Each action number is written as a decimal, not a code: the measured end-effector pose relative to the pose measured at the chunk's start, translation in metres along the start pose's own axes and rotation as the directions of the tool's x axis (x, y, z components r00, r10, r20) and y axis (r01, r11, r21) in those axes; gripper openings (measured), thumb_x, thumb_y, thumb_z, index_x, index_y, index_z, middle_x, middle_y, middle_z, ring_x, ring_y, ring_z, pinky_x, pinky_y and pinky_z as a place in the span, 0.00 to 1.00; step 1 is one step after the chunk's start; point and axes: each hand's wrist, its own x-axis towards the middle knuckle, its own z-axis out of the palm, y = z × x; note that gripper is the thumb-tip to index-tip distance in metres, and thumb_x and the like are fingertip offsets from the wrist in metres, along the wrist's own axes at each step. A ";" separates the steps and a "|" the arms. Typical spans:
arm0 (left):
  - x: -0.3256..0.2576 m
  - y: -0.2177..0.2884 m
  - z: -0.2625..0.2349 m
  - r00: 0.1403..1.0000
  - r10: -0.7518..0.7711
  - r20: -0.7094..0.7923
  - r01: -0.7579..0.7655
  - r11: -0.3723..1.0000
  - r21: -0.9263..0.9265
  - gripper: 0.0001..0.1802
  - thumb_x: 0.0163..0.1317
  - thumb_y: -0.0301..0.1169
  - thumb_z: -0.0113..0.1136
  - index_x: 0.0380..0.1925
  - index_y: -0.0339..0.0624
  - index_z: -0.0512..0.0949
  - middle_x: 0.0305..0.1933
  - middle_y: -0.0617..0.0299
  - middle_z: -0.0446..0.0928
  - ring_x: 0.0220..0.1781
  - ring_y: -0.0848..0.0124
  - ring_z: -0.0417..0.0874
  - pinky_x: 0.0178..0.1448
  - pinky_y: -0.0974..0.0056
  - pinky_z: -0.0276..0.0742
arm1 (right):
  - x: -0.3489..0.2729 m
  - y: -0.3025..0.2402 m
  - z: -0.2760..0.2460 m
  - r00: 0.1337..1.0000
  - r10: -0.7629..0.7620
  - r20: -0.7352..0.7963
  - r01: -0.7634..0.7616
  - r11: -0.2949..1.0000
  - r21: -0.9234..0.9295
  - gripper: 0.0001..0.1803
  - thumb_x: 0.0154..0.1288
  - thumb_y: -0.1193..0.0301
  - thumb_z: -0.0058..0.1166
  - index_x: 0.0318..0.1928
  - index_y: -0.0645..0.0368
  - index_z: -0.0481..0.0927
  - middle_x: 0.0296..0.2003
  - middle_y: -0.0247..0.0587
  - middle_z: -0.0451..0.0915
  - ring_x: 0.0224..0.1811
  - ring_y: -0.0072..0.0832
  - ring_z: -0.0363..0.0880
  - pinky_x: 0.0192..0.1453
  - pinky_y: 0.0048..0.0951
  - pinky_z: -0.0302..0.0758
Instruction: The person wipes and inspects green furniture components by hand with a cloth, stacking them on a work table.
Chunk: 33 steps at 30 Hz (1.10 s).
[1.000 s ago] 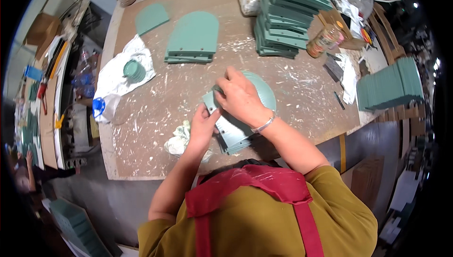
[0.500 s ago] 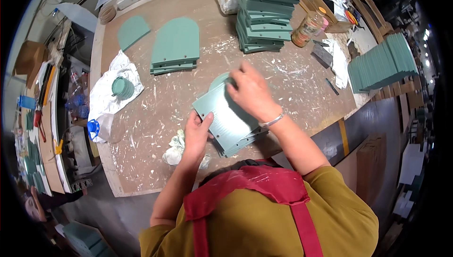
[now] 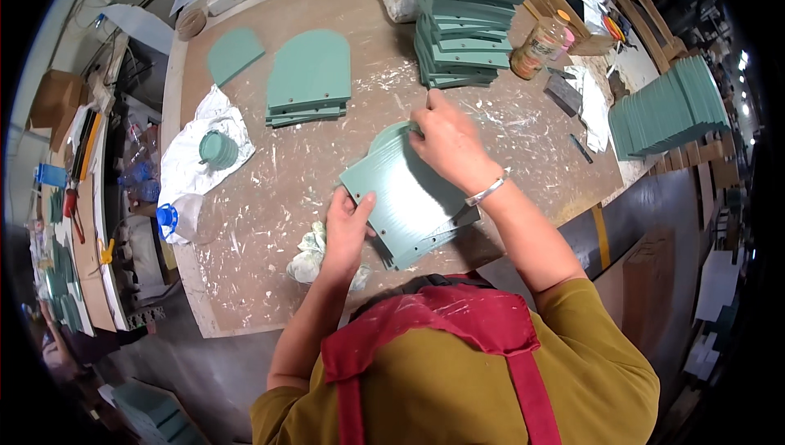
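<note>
A flat green panel [image 3: 409,192] with small holes along one edge lies tilted in front of me, on top of other green panels that show at its edges. My left hand [image 3: 347,231] grips its left corner, thumb on top and fingers at the side. Over the panel's far end is my right hand [image 3: 451,144], fingers bent and pressed together, slightly blurred. Whatever may be in those fingers is hidden. A crumpled white rag [image 3: 306,263] lies beside my left wrist.
Rounded green panels [image 3: 308,69] are stacked farther off, near a tall pile [image 3: 464,26] of them. A bottle [image 3: 537,49] stands right of that pile. On the left are a white cloth [image 3: 181,169], a green round container [image 3: 217,151] and a blue-capped jug [image 3: 187,216].
My right hand has shifted slightly away and to the right over the panel. The left hand keeps its grip on the corner. The whole view has moved a little.
</note>
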 end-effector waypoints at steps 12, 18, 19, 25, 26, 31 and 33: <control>-0.006 0.001 -0.014 0.976 0.164 -0.145 -0.142 0.979 0.148 0.18 0.71 0.30 0.58 0.58 0.36 0.72 0.50 0.56 0.78 0.45 0.71 0.79 0.46 0.69 0.76 | -0.011 0.039 -0.032 0.985 0.165 0.041 -0.167 0.985 0.049 0.11 0.61 0.66 0.60 0.36 0.62 0.83 0.41 0.51 0.75 0.45 0.49 0.78 0.51 0.45 0.77; -0.010 0.042 0.018 0.622 0.526 0.580 -0.627 -0.108 0.771 0.23 0.64 0.36 0.63 0.59 0.47 0.76 0.65 0.57 0.72 0.64 0.59 0.73 0.62 0.55 0.70 | -0.012 0.004 -0.013 1.000 -0.028 -0.013 0.028 0.999 0.036 0.12 0.62 0.66 0.62 0.42 0.60 0.84 0.40 0.47 0.77 0.43 0.45 0.79 0.48 0.41 0.77; -0.009 0.039 0.022 0.620 0.525 0.583 -0.628 -0.112 0.770 0.23 0.64 0.36 0.63 0.59 0.47 0.76 0.65 0.57 0.72 0.64 0.59 0.73 0.62 0.55 0.70 | -0.009 0.001 -0.005 0.998 -0.054 -0.011 0.054 0.995 0.080 0.11 0.62 0.67 0.62 0.42 0.61 0.83 0.40 0.48 0.76 0.44 0.47 0.79 0.49 0.43 0.77; -0.003 0.034 0.024 0.668 0.400 0.627 -0.639 -0.122 0.759 0.26 0.63 0.40 0.64 0.61 0.50 0.76 0.68 0.62 0.70 0.69 0.58 0.68 0.68 0.51 0.65 | -0.004 0.018 -0.014 0.991 0.088 0.104 -0.089 0.996 0.004 0.12 0.61 0.68 0.61 0.40 0.65 0.82 0.40 0.52 0.76 0.44 0.50 0.79 0.50 0.45 0.77; -0.003 0.034 0.024 0.677 0.389 0.625 -0.635 -0.122 0.763 0.26 0.63 0.40 0.64 0.61 0.51 0.76 0.68 0.62 0.70 0.69 0.58 0.68 0.68 0.51 0.64 | -0.002 0.013 -0.013 0.990 0.089 0.106 -0.090 0.996 0.002 0.12 0.61 0.68 0.61 0.40 0.65 0.82 0.40 0.52 0.76 0.44 0.50 0.79 0.50 0.45 0.77; -0.003 0.034 0.024 0.682 0.363 0.635 -0.632 -0.144 0.761 0.26 0.63 0.40 0.64 0.62 0.52 0.76 0.69 0.63 0.69 0.70 0.58 0.67 0.68 0.51 0.64 | -0.004 0.020 0.000 0.997 0.024 0.069 -0.024 1.000 0.006 0.13 0.62 0.67 0.60 0.41 0.64 0.82 0.42 0.52 0.76 0.47 0.51 0.79 0.54 0.45 0.76; -0.005 0.033 0.022 0.678 0.367 0.636 -0.633 -0.148 0.760 0.27 0.64 0.40 0.64 0.63 0.53 0.75 0.71 0.63 0.68 0.71 0.58 0.67 0.68 0.50 0.63 | -0.006 0.035 -0.019 0.974 0.188 0.129 -0.190 0.982 0.003 0.14 0.63 0.66 0.59 0.42 0.64 0.82 0.43 0.53 0.77 0.49 0.51 0.78 0.55 0.46 0.75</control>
